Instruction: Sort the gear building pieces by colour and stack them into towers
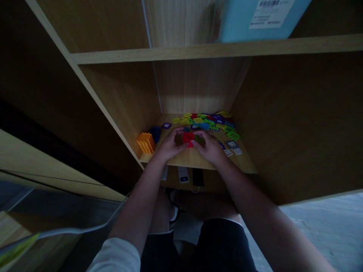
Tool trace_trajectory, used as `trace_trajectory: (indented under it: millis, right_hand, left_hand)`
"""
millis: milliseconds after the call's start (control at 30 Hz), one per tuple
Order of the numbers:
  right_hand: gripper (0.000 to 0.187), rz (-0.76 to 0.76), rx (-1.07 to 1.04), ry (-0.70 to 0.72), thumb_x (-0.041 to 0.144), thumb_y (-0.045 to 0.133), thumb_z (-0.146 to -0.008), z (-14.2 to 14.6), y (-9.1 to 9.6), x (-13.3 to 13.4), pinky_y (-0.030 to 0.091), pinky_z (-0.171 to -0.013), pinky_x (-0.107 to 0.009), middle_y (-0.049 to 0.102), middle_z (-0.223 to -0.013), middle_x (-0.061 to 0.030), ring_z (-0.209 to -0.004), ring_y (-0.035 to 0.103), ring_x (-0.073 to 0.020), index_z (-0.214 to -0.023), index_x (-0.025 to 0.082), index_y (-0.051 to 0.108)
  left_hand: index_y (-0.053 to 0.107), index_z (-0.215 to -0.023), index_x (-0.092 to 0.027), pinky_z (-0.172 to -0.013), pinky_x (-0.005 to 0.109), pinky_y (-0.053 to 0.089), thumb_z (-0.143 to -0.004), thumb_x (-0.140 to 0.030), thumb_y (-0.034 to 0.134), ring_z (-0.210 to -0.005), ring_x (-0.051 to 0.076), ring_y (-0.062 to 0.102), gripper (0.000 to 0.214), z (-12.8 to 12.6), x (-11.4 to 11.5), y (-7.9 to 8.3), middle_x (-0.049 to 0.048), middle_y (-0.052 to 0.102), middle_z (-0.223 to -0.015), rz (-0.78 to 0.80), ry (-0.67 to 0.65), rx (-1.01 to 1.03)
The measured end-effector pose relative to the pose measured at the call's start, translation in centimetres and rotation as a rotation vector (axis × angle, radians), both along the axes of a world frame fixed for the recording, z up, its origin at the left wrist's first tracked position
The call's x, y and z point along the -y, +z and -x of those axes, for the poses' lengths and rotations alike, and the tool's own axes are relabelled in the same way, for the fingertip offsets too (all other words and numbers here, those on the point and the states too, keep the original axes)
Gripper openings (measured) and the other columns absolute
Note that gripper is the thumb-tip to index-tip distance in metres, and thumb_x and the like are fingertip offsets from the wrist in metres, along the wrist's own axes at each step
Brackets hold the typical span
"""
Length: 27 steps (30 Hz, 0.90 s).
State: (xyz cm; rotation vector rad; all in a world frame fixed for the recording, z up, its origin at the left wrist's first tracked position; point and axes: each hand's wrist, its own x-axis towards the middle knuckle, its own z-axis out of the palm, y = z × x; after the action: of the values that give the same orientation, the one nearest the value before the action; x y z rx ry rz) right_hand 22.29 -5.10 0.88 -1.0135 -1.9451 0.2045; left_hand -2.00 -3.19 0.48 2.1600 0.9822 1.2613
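Note:
Between my two hands, over the front of a wooden shelf (198, 160), is a red interlocking plastic piece (188, 139). My left hand (171, 145) has its fingers closed on the red piece's left side. From the other side my right hand (209, 146) grips it, thumb on the red face. A green piece (199, 140) shows inside the curl of my right fingers; whether it joins the red one, I cannot tell. Behind my hands lies a heap of flat toothed pieces (202, 121) in yellow, green, blue, red and purple.
An orange block of stacked pieces (146, 142) stands at the shelf's left, beside a dark blue piece (155, 133). Grey and white window-like pieces (233, 145) lie at right. Below are a white power bank (183, 174) and a dark phone-like slab (198, 177). A blue box (261, 22) sits above.

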Motion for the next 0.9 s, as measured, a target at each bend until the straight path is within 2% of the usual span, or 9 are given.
trace_trajectory:
  millis: [300,767,900]
  right_hand:
    - [0.030,-0.007,-0.003,-0.001,0.042,0.072,-0.104,0.07,-0.11,0.03,0.061,-0.105,-0.052,0.078,-0.126,-0.0109,-0.121,0.074,-0.0326,-0.129,0.026,0.068]
    - [0.031,0.004,0.003,0.006,0.043,0.069,-0.104,0.00,-0.18,-0.10,0.059,-0.108,-0.052,0.078,-0.128,-0.0107,-0.124,0.072,-0.0326,-0.131,0.027,0.067]
    - [0.028,0.000,0.001,-0.006,0.044,0.066,-0.107,-0.03,0.02,-0.07,0.058,-0.109,-0.053,0.078,-0.126,-0.0108,-0.122,0.072,-0.0324,-0.129,0.027,0.067]
  left_hand:
    - [0.056,-0.148,-0.022,-0.115,0.050,0.059,-0.093,-0.034,0.086,-0.133,0.029,0.072,0.064,0.05,0.34,0.42,0.0139,0.073,-0.141,-0.004,0.026,-0.034]
    - [0.055,-0.149,-0.024,-0.118,0.055,0.057,-0.093,-0.036,0.085,-0.134,0.031,0.072,0.065,-0.01,0.50,0.63,0.0140,0.073,-0.142,-0.009,0.015,-0.036]
    - [0.055,-0.148,-0.024,-0.120,0.055,0.056,-0.097,-0.036,0.081,-0.137,0.031,0.070,0.058,-0.10,0.72,0.82,0.0143,0.073,-0.144,-0.024,0.037,-0.057]
